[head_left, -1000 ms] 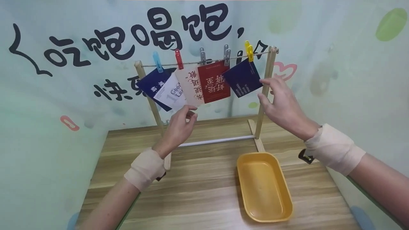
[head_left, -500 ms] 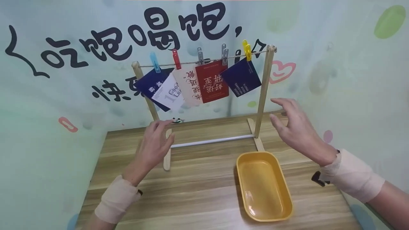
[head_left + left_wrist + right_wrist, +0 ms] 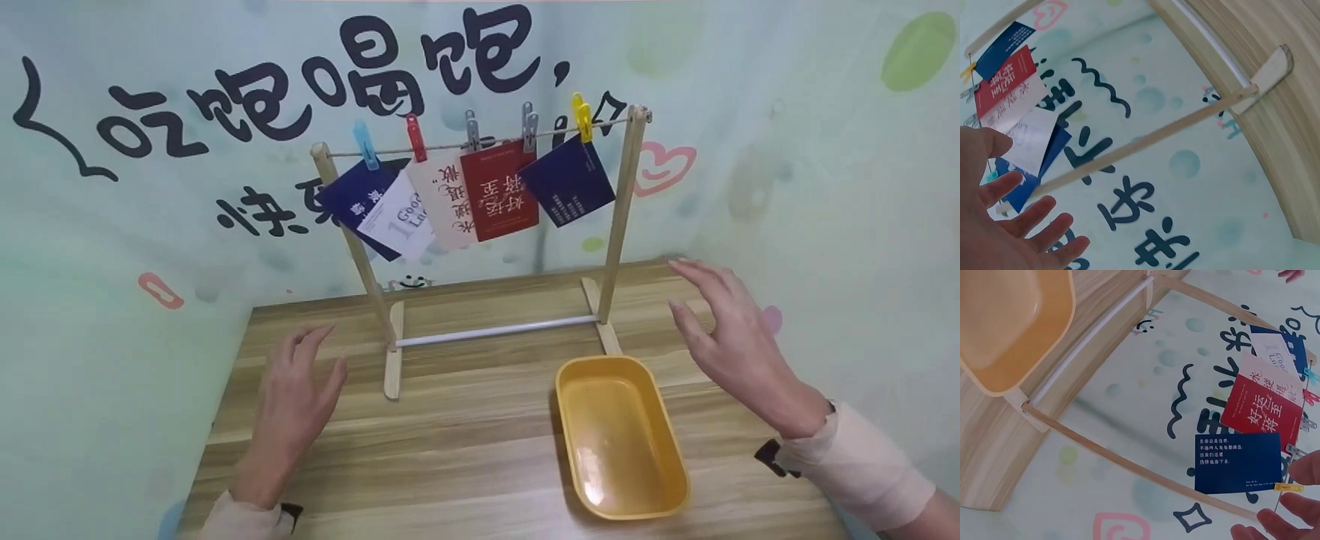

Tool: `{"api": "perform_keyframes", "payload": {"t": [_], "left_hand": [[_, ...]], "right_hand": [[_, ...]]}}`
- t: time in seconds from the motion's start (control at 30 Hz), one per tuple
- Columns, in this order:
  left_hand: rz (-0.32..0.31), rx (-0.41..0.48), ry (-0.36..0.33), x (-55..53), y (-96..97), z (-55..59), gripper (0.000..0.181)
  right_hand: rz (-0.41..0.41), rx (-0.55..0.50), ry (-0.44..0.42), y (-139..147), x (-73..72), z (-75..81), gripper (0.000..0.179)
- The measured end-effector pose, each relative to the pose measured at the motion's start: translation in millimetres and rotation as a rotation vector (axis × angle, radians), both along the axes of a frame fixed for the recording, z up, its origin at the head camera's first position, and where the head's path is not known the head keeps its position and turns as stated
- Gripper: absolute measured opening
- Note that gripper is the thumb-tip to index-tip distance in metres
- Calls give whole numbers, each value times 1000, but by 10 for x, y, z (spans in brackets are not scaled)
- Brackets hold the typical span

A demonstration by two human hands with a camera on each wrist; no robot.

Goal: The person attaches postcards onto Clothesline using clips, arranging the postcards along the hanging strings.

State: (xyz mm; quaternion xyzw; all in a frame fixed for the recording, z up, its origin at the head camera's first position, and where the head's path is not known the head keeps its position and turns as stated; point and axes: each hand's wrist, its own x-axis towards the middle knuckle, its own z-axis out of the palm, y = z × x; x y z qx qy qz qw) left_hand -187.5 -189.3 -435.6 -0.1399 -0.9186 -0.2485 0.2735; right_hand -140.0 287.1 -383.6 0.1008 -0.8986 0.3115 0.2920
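My left hand (image 3: 292, 397) hovers left of the wooden rack (image 3: 621, 217), fingers spread and loosely bent, holding nothing. To the right of the rack is my right hand (image 3: 739, 352), its fingers relaxed and nothing in them. Cards hang from the rack's string (image 3: 442, 148) by clothespins: a blue card (image 3: 345, 187), a white "Good Luck" card (image 3: 394, 221), a pink card (image 3: 450, 199), a red card (image 3: 499, 214) and a dark blue card (image 3: 570, 184). The clips include a light blue clothespin (image 3: 366, 145), a red clothespin (image 3: 416, 137), a yellow clothespin (image 3: 583, 120) and grey ones.
A yellow plastic tray (image 3: 622, 435) with nothing in it stands on the wood-grain table (image 3: 465, 450), in front of the rack's right foot. A white rod (image 3: 499, 330) joins the rack's feet. Behind hangs a printed backdrop (image 3: 187, 67) with large black characters.
Both hands have drawn away from the hanging cards, down and outward, the left to the left and the right to the right. Cards, clothespins and tray stay where they were.
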Motion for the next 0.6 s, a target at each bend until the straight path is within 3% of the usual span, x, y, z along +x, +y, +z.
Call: {"api": "perform_keyframes", "payload": {"t": [0.17,0.4,0.6], "left_hand": [[87,-2,22,163,-202,-134,43],[242,-7,69,368,-475,-427,45],[287,-61,81,448,-530,-605,50]], "right_hand": [[-38,-11,28,42,73,-91,45],[-55,-4,70,119,96,-222,43],[-75,21,142,221,151,-403,41]]}}
